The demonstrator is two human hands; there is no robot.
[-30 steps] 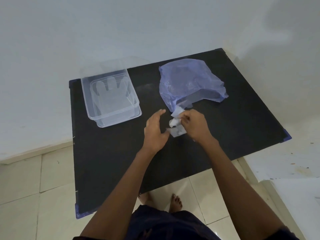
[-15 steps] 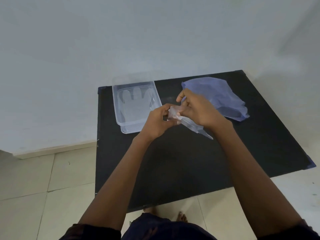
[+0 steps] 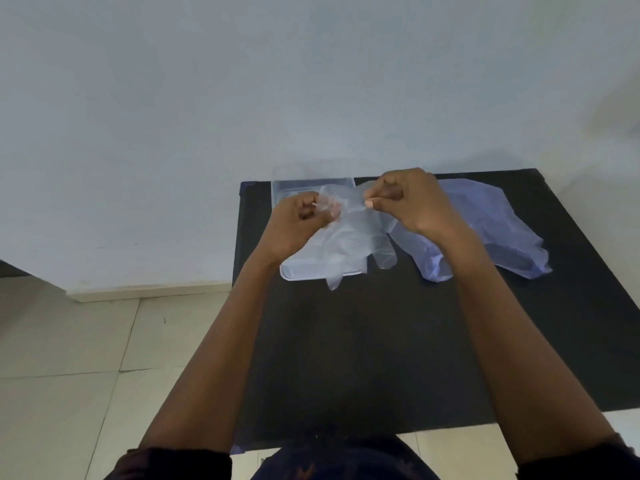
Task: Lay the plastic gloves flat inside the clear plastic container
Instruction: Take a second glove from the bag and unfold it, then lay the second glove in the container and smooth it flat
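Stretching a thin, see-through plastic glove (image 3: 349,233) in the air above the clear rectangular plastic container (image 3: 287,271), cuff edge pinched shut between left hand (image 3: 299,223) and right hand (image 3: 408,202), its fingers dangling past the container's near rim. Likely to cling, fold or trail over that rim if lowered unevenly. Crumpled bluish plastic bag (image 3: 502,230) just right of the container, limiting sideways room; black tabletop (image 3: 363,341) bare toward the body. Container close to the table's left and far edges.
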